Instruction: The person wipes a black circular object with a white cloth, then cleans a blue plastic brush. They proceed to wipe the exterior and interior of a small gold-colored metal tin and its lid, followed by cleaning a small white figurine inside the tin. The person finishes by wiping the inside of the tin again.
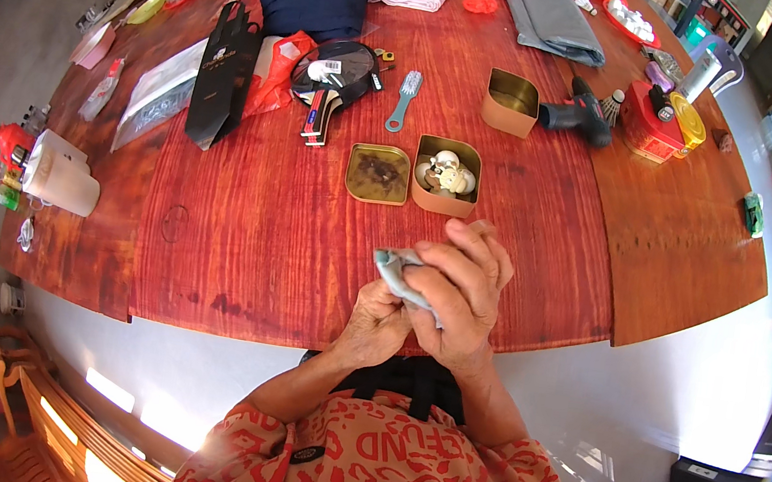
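A: Straight to the middle, over the near edge of the red-brown wooden table [256,252]: a crumpled pale grey-blue cloth [394,267], caught between left hand [374,328] and right hand [458,301].

B: Left hand first?

A: Curls tight, nips the cloth from below with thumb and forefinger. Cannot tell about the remaining fingertips, tucked out of sight.

B: Over to the right hand, then!

A: Wraps across the cloth from the right, with fingers bent and slightly parted. Touches the left hand, too. Cannot see past the folds, so cannot tell about anything inside.

B: And just beyond the knuckles?

A: A square orange tin with rounded corners [442,206], open at the top, and in it a heap of rounded white and brown pieces [446,173]. Just beside it, on the left, a shallow gold-lined tin lid [374,200], flat on the wood, with a dark blotchy patch inside.

B: Further up the table?

A: A second square orange tin, gold inside [508,118], also open; just right of it, a dark pistol-shaped power tool [583,116]. Off to the left, a grey-blue long-handled brush [406,96]!
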A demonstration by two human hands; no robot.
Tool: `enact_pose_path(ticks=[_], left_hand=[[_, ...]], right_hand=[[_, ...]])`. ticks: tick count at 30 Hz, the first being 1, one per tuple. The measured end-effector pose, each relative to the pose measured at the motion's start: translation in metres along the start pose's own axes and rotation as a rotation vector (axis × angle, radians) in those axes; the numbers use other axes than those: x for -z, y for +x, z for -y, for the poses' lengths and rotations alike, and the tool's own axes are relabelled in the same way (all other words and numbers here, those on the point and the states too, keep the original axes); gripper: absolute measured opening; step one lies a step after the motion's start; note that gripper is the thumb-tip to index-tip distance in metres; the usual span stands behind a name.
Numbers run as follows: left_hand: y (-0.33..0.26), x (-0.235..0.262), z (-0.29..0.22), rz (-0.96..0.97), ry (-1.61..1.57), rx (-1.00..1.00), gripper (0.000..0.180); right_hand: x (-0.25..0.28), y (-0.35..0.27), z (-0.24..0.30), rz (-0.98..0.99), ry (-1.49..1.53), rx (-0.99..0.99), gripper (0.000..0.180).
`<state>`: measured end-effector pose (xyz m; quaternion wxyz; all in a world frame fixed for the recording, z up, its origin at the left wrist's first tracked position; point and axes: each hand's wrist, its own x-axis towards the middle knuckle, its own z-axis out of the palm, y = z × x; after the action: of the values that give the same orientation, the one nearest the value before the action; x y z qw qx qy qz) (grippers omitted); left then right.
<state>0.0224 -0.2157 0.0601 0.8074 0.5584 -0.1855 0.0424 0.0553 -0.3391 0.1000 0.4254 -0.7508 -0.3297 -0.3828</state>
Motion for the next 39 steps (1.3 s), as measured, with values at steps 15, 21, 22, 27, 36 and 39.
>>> enact_pose_path(ticks=[15,21,22,27,36,39], left_hand=[[0.007,-0.006,-0.002,-0.157,-0.531,0.213,0.046],[0.008,-0.013,-0.005,-0.230,-0.649,0.340,0.058],[0.011,-0.018,-0.012,-0.229,-0.586,0.352,0.068],[0.002,-0.010,-0.008,-0.323,-0.568,0.441,0.070],[0.004,-0.012,-0.014,-0.284,-0.529,0.416,0.062],[0.007,-0.013,-0.016,-0.243,-0.609,0.385,0.064]], right_hand=[[-0.005,-0.029,-0.023,-0.211,0.053,-0.585,0.030],[-0.008,-0.014,-0.009,0.002,-0.262,-0.249,0.039],[-0.009,-0.014,-0.007,0.033,-0.261,-0.187,0.038],[-0.019,-0.025,0.011,0.096,-0.133,-0.066,0.029],[-0.011,-0.001,-0.005,-0.029,-0.300,-0.124,0.030],[-0.012,-0.011,-0.018,-0.128,-0.082,-0.380,0.032]])
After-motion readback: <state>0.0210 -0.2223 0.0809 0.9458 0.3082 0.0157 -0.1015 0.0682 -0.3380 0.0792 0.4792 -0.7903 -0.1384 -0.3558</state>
